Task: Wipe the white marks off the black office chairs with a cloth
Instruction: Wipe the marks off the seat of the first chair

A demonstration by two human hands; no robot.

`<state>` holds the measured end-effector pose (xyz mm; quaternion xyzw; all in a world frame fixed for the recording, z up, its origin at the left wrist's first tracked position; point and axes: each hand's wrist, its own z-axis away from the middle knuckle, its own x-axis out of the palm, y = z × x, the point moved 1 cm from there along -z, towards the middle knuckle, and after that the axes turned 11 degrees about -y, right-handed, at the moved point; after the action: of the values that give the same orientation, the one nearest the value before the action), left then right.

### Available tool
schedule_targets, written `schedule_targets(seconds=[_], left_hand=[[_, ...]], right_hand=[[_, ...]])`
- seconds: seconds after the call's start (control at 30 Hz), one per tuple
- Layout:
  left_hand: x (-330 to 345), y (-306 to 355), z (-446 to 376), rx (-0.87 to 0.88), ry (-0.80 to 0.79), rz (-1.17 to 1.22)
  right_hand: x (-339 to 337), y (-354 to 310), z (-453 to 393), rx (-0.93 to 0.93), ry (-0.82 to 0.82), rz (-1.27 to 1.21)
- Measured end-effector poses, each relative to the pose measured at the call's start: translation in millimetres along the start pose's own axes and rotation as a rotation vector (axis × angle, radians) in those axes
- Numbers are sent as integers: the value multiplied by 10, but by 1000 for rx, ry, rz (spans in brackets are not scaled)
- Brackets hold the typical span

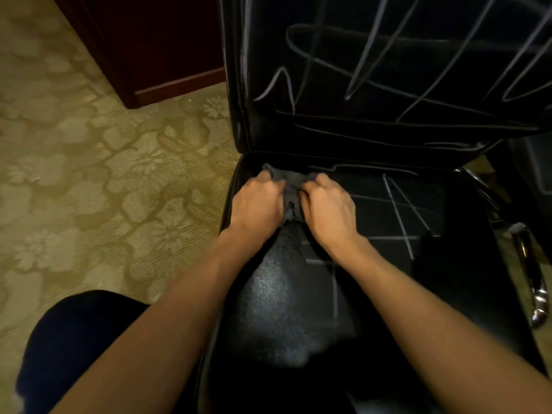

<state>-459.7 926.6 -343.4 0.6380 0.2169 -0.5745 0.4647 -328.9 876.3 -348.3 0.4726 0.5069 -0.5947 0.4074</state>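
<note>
While both forearms reach forward over the seat, the 2 hands sit side by side at the rear left of the black office chair's seat [466, 264], just in front of the crease where it meets the backrest [388, 70]. A grey cloth [291, 186] lies bunched between them, pressed down on the seat; its long axis runs left to right, parallel to the crease, with 1 end poking out beyond the left hand toward the seat's left edge and a short flap trailing back toward the person between the wrists. Left hand [258, 201]: fingers curled down over the left part of the cloth, gripping it. Right hand [328, 204]: fingers likewise curled onto the right part, gripping it. The knuckles of the 2 hands are near each other but apart, with cloth showing in the gap. White marks [400, 210] cross the seat to the right of the right hand as straight lines, some intersecting; the nearest line starts just beside that hand. More white scribbles [373, 55] loop and zigzag across the backrest. A chrome armrest [531, 279] shows at the seat's right edge. Patterned beige carpet [89, 174] covers the floor at left, with dark wooden furniture [149, 40] standing on it beyond. A dark-clothed knee [68, 348] sits at lower left. Frame is slightly motion-blurred.
</note>
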Motion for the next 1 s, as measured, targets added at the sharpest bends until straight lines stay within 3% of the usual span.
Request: schedule_targets(seconds=[0.17,0.27,0.4,0.67,0.87,1.0], left_hand=[[135,77,1097,134,1,14],[179,179,1457,82,-12,74],[216,246,989,10,42,17],[26,409,-402,-57,12,-3],[31,424,-721,-8,11,49],[29,458,-613,-54,-97,-17]], right_hand=[[4,-69,1098,-94,-7,-84],[-2,-89,1505,-123,-9,-133],[5,19,1073,-114,51,-51],[-109,358,-166,120,35,-20],[-114,526,-359,213,52,-51],[-116,503,-210,171,27,-12]])
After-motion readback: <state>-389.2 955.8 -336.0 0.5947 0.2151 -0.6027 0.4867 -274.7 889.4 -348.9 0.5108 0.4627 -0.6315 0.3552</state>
